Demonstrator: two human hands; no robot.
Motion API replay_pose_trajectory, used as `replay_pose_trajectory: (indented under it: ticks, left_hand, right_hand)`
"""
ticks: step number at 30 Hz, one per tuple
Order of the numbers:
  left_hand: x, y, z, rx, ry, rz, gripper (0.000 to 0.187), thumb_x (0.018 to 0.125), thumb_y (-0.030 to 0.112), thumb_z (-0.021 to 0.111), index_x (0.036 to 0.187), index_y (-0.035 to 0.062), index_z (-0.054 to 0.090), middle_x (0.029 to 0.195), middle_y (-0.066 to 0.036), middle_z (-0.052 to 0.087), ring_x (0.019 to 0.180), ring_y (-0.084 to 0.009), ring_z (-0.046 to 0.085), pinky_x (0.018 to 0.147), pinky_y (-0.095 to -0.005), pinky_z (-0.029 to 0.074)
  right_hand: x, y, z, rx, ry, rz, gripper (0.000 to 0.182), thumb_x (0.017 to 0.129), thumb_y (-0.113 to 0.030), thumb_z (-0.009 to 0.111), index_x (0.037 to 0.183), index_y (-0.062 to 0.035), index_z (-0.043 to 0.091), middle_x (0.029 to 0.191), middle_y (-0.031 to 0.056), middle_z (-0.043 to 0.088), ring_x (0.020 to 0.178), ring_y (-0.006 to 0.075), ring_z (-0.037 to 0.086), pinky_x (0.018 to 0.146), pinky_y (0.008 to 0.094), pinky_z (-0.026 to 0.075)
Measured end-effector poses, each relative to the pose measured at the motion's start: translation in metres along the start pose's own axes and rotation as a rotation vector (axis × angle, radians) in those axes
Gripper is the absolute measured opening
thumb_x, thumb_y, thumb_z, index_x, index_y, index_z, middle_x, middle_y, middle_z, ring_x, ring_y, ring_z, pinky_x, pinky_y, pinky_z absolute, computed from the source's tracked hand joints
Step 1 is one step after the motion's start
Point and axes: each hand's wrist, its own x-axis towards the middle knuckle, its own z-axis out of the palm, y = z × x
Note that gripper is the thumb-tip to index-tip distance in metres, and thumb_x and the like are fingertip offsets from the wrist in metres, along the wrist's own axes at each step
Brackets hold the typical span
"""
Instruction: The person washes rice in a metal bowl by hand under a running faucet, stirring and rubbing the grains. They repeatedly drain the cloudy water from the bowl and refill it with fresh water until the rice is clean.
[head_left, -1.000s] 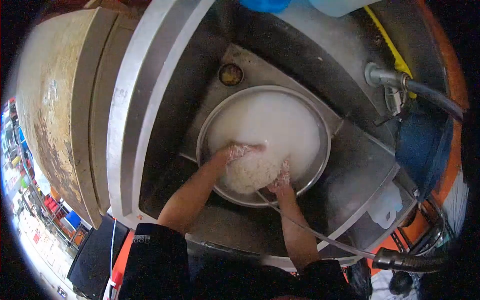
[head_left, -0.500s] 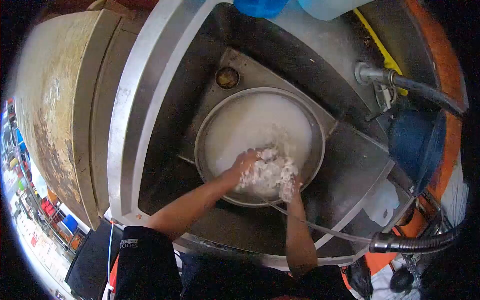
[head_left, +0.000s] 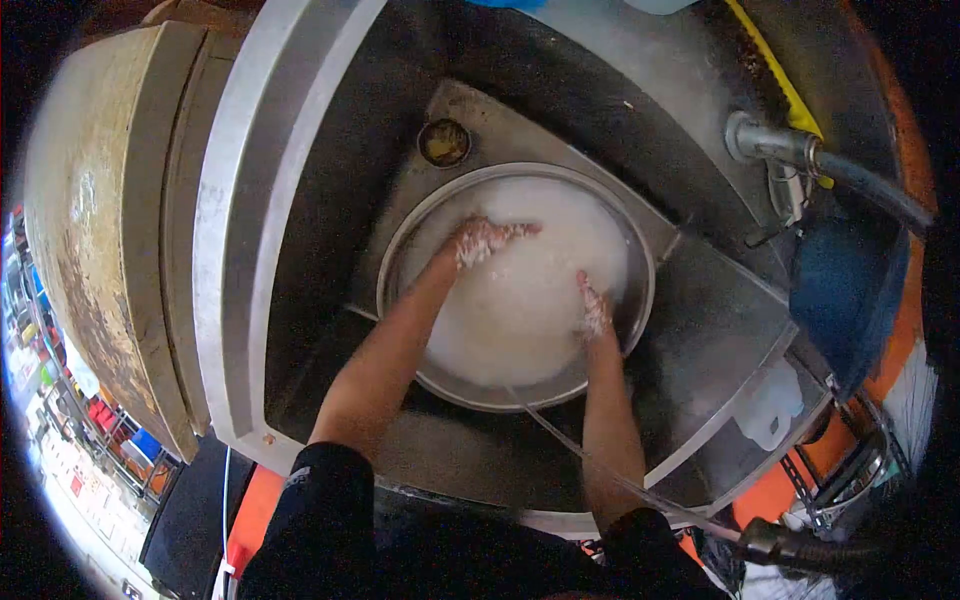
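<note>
A round metal basin (head_left: 640,325) full of cloudy white water (head_left: 520,320) stands in a steel sink. My left hand (head_left: 490,238) is over the upper left part of the water, fingers apart, with white grains like rice stuck to it. On the right side of the basin, my right hand (head_left: 594,304) is partly in the water, thumb raised, grains clinging to it; its other fingers are hidden. A thin clear hose (head_left: 560,432) runs over the basin's lower rim, passing by my right forearm.
The sink's raised metal rim (head_left: 240,200) curves along the left, beside a worn board (head_left: 90,220). A drain hole (head_left: 444,143) lies behind the basin. A tap with a pipe (head_left: 780,145) and a blue container (head_left: 840,290) are at the right.
The hands have moved apart, the left one up and away from me. The heap of white grains held between them has gone from view, and grains remain on the skin. The view has shifted slightly.
</note>
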Motion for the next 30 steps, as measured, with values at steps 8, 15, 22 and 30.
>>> replay_pose_trajectory:
  ticks: [8, 15, 22, 30]
  left_hand:
    - [0.021, -0.013, 0.017, -0.304, -0.189, 0.077, 0.035, 0.073, 0.022, 0.063, 0.102, 0.0029, 0.056, 0.096, -0.01, 0.051, 0.082, -0.0212, 0.049, 0.066, -0.0347, 0.042]
    - [-0.015, -0.016, 0.051, -0.242, -0.04, 0.405, 0.024, 0.073, 0.017, 0.063, 0.09, 0.0004, 0.062, 0.078, -0.006, 0.062, 0.065, -0.0139, 0.057, 0.052, -0.027, 0.047]
    - [-0.08, -0.017, 0.045, 0.657, 0.105, 0.673, 0.033, 0.076, 0.031, 0.06, 0.1, 0.0075, 0.061, 0.103, -0.015, 0.059, 0.09, -0.0349, 0.055, 0.084, -0.0403, 0.043]
    - [-0.037, -0.135, -0.004, -0.514, 0.061, -0.095, 0.042, 0.085, 0.028, 0.052, 0.116, 0.0002, 0.048, 0.111, -0.016, 0.056, 0.099, -0.0302, 0.054, 0.086, -0.0383, 0.045]
  right_hand:
    - [0.073, 0.025, -0.011, 0.206, -0.23, 0.147, 0.042, 0.09, -0.032, 0.041, 0.121, -0.0043, 0.044, 0.118, 0.0141, 0.049, 0.096, 0.0221, 0.053, 0.077, 0.0355, 0.044]
    - [0.042, 0.053, 0.007, 0.655, -0.295, 0.169, 0.035, 0.09, -0.033, 0.04, 0.111, -0.0068, 0.053, 0.102, 0.0114, 0.059, 0.075, 0.0175, 0.061, 0.059, 0.0267, 0.05]
    - [-0.084, 0.018, -0.008, 0.521, -0.226, -0.157, 0.037, 0.084, -0.018, 0.054, 0.118, -0.0048, 0.049, 0.107, 0.0113, 0.057, 0.087, 0.0178, 0.06, 0.07, 0.0312, 0.051]
    - [-0.056, 0.079, 0.009, 0.295, -0.132, -0.083, 0.055, 0.084, -0.032, 0.05, 0.13, -0.006, 0.036, 0.131, 0.0119, 0.039, 0.115, 0.0239, 0.043, 0.095, 0.0418, 0.035]
